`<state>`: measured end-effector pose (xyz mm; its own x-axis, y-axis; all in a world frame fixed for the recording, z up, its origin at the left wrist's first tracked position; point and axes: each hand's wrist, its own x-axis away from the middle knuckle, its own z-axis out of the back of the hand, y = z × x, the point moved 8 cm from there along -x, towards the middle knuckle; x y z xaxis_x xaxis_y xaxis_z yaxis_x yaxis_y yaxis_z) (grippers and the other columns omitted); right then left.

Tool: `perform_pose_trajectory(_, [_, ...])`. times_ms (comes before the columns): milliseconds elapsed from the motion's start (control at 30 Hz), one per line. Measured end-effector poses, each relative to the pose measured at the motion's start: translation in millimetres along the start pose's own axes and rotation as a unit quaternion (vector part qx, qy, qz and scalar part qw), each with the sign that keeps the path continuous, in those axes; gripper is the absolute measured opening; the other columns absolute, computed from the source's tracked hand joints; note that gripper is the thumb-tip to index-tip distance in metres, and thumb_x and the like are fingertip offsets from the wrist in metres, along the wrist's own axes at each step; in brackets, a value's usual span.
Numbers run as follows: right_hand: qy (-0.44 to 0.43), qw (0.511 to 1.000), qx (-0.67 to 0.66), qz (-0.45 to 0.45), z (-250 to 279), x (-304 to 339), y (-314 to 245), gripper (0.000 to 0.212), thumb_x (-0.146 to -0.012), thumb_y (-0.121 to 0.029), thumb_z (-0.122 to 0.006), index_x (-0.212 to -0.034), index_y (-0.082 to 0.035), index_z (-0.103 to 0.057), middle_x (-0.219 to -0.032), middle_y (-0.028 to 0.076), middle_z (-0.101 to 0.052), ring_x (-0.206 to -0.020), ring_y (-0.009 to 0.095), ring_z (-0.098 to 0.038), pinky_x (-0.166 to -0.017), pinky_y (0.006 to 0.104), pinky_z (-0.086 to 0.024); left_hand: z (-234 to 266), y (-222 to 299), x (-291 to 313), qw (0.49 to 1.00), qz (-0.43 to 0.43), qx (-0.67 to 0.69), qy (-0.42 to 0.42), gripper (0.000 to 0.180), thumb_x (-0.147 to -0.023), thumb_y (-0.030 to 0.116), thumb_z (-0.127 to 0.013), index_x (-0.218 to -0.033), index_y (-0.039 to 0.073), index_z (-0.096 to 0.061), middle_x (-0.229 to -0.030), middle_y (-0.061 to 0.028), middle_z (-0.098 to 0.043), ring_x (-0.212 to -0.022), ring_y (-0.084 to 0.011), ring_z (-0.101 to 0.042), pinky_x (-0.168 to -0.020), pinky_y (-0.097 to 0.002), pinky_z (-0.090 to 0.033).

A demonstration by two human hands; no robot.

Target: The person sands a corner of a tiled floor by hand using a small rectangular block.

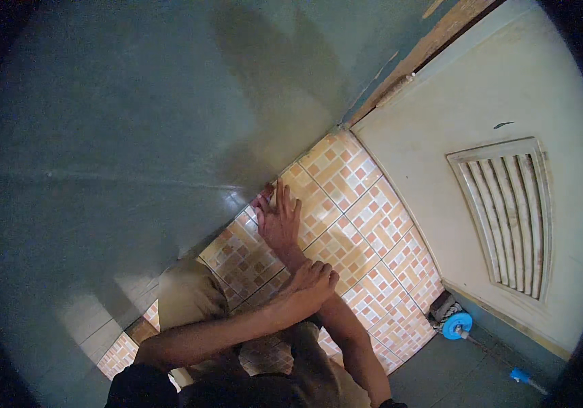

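Note:
My two forearms cross in front of me over the tiled floor (pixel 325 190), which has an orange, beige and white mosaic pattern. My right hand (pixel 281 221) reaches down to where the floor meets the grey-green wall (pixel 135 122), its fingers spread and pointing away from me. A small reddish patch (pixel 262 196) shows beside its fingers at the wall's foot; whether this is a thing or a reflection I cannot tell. My left hand (pixel 314 284) lies across my right forearm (pixel 346 323), its fingers curled over it.
A cream door (pixel 427 149) with a slatted vent (pixel 505 217) stands on the right. Against the wall near its lower corner leans a mop (pixel 456 325) with a blue disc head and a pole. My bent knee (pixel 193 296) is close to the left wall.

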<state>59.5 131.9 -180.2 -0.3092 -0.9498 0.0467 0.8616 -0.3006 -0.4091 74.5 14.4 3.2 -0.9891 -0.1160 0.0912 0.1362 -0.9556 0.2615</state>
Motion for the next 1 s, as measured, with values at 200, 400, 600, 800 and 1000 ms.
perform_pose_trajectory(200, [0.048,0.996,-0.069,0.000,-20.3,34.6,-18.6,0.058,-0.094,-0.033,-0.059,-0.147,-0.016,-0.044,-0.160,0.025,-0.023,-0.146,0.042,-0.028,-0.107,0.0702,-0.029,-24.4,4.2,-4.8,0.998,-0.007,0.009,-0.064,0.036,-0.081,0.024,-0.059,-0.110,0.003,-0.059,-0.103,-0.0109,-0.059,-0.099,-0.0250,-0.058,-0.095,-0.0386,-0.047])
perform_pose_trajectory(400, [0.037,0.995,0.011,-0.091,19.8,-13.2,32.7,0.061,-0.094,-0.032,-0.059,-0.149,-0.014,-0.042,-0.159,0.025,-0.025,-0.144,0.042,-0.031,-0.107,0.0687,-0.030,-12.8,2.4,4.5,1.000,-0.007,0.000,-0.004,0.038,-0.080,0.023,-0.060,-0.112,0.001,-0.058,-0.105,-0.0115,-0.059,-0.101,-0.0260,-0.058,-0.093,-0.0409,-0.047])
perform_pose_trajectory(600, [0.040,0.999,-0.001,-0.009,-10.9,5.1,8.5,0.056,-0.094,-0.036,-0.059,-0.144,-0.012,-0.048,-0.151,0.026,-0.036,-0.137,0.041,-0.039,-0.106,0.0687,-0.031,-23.8,4.1,-5.1,0.996,0.002,0.043,-0.081,0.038,-0.080,0.023,-0.061,-0.113,0.004,-0.058,-0.105,-0.0102,-0.060,-0.102,-0.0250,-0.058,-0.093,-0.0401,-0.046])
perform_pose_trajectory(800, [0.045,0.999,0.011,-0.004,-1.1,-0.3,16.0,0.052,-0.097,-0.040,-0.055,-0.142,-0.013,-0.050,-0.149,0.023,-0.039,-0.137,0.041,-0.039,-0.106,0.0665,-0.031,-6.6,-1.5,3.8,0.999,0.010,-0.002,-0.039,0.037,-0.080,0.025,-0.060,-0.111,0.006,-0.060,-0.105,-0.0089,-0.060,-0.103,-0.0233,-0.058,-0.093,-0.0390,-0.046])
perform_pose_trajectory(1000, [0.067,0.997,0.004,-0.039,-3.6,3.7,8.8,0.059,-0.097,-0.042,-0.053,-0.148,-0.013,-0.045,-0.154,0.021,-0.034,-0.138,0.040,-0.039,-0.108,0.0658,-0.027,-7.0,1.4,3.7,0.999,0.010,-0.042,0.000,0.039,-0.080,0.028,-0.059,-0.112,0.006,-0.059,-0.107,-0.0082,-0.059,-0.103,-0.0225,-0.057,-0.094,-0.0368,-0.045])
